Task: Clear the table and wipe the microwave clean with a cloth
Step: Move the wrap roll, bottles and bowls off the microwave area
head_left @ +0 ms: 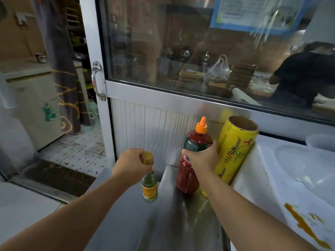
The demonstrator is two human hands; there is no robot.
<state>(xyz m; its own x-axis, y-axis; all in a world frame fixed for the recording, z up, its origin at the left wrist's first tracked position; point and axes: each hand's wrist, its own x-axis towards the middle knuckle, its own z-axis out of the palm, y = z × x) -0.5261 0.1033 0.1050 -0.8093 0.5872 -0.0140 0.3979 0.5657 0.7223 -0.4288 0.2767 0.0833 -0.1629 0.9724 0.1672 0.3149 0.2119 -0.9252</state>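
Low in the middle of the frame the left hand (131, 164) pinched the gold cap of a small glass bottle (149, 184), its fingers (147, 164) curled round the neck. Just right of it the right hand (204, 157) gripped the red sauce bottle (189, 171) at the waist, thumb on the near side and fingers wrapped round its far side, knuckles close against a yellow wrap roll (233, 153). Both bottles seemed to stand on the steel tabletop (172, 214). No microwave or cloth was in sight; a white, sauce-stained surface (290, 178) filled the lower right.

The small bottle looked the likelier to go wrong: held only by its cap, smooth glass could swing or slip free, and it stood near the tabletop's left edge with tiled floor (78, 151) below. Squeezing the soft sauce bottle might push sauce out of the orange nozzle (201, 125) if it were not sealed. Lifting it could also nudge the leaning roll, which might topple or roll.

The tabletop was brushed metal, glossy and hard. The sauce bottle was waisted, translucent plastic with a conical tip. The roll was a cardboard tube wound in shiny printed film. The small bottle was greenish, cylindrical, with an orange label.
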